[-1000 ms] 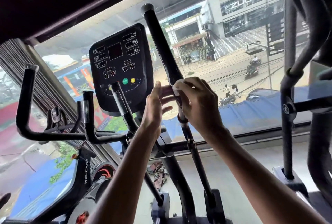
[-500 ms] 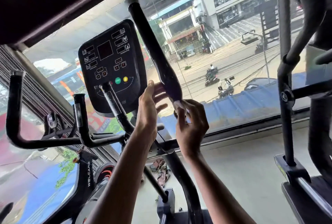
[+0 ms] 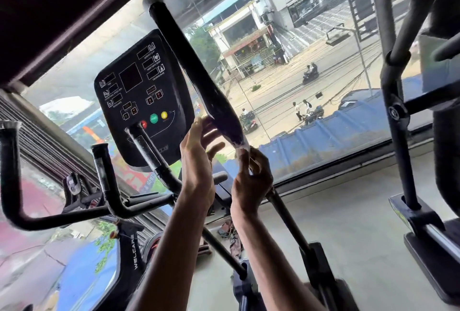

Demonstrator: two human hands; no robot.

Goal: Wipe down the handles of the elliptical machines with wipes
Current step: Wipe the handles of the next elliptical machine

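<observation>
Grey floor spreads below the right grip. A crumpled cloth heap lies under it, and a black machine base stands well to its right.

The handle is black, the wipe white, the console black with green and yellow buttons

This is a gym on an upper floor: an elliptical machine with a handle and a button console stands beside a second machine and a bike marked WELCARE, all facing a big window above a street
</observation>
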